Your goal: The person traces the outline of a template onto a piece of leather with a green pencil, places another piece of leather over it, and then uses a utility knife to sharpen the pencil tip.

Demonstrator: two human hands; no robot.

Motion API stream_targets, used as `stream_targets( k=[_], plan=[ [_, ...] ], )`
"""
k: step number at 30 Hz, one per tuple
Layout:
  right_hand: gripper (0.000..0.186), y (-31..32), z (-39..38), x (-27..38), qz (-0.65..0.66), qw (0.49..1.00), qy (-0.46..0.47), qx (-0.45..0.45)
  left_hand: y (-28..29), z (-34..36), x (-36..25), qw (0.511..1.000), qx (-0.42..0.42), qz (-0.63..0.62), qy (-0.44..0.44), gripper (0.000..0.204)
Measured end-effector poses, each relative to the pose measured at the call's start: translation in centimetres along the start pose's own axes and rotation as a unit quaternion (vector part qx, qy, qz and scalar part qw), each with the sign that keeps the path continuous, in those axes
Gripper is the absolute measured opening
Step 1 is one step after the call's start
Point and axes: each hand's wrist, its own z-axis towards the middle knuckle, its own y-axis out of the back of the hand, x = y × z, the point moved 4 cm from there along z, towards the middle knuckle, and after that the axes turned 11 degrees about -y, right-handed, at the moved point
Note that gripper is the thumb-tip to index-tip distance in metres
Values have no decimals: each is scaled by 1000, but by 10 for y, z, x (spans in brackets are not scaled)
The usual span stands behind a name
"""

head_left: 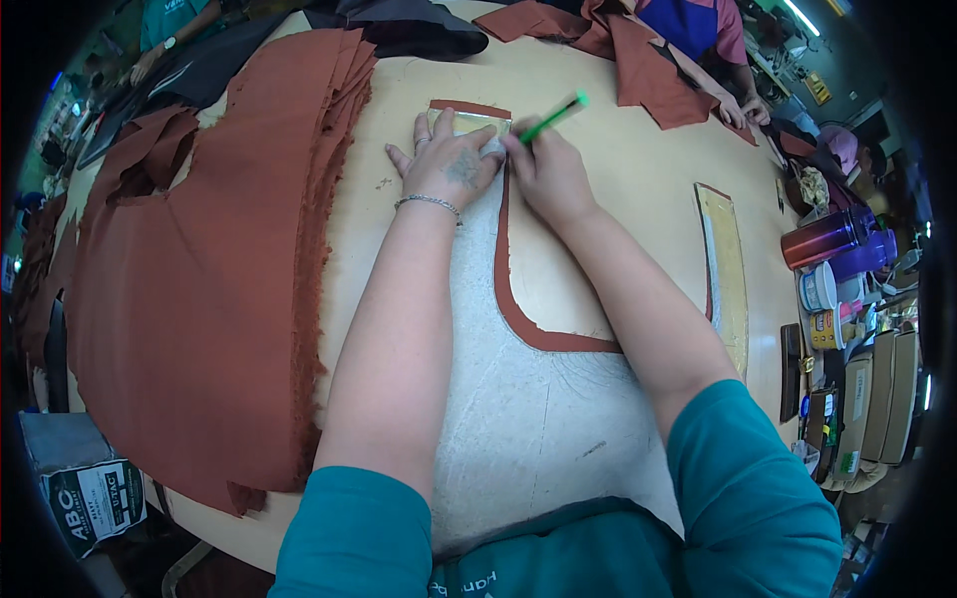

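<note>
Your right hand [546,174] gripped the pencil [551,118], tip down-left, top up-right, your left hand [449,164] lay flat, open, on the pattern [538,399].

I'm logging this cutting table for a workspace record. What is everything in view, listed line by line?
Fabric stack: one pile, rust brown, table's left.
White pattern sheet: one, under both forearms.
Brown strip: one, curved, along the sheet's right edge.
Green pencil: one, in the right hand.
Curved ruler: one, tan, table's right.
Bottles: two, red and purple, far right.
Bag: one, grey, lower left.
Table: one, light wood.
Other people's hands: top corners, on fabric.
Left hand: flat on the sheet, bracelet on its wrist.
Right hand: gripping the pencil.
</note>
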Motion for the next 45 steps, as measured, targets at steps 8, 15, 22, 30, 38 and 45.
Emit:
stream_targets(
  k=[8,15,22,30,38,45],
  plan=[
    [15,3,-15,-6,174,980,-84,44,-4,2,-1,1000,-21,-10,-1,40],
    [11,11,-43,31,-2,998,53,43,4,-4,4,1000,-19,-11,7,39],
    [13,19,-97,15,492,818,-271,121,5,20,42,932,-210,-296,-3,29],
    [18,20,-86,1,501,803,-309,94,40,67,62,981,-157,-109,-32,26],
    [18,19,-84,4,471,818,-315,101,34,101,68,991,65,-42,-109,16],
    [20,21,-85,8,464,823,-312,103,25,100,64,991,55,65,-106,11]
  ],
)
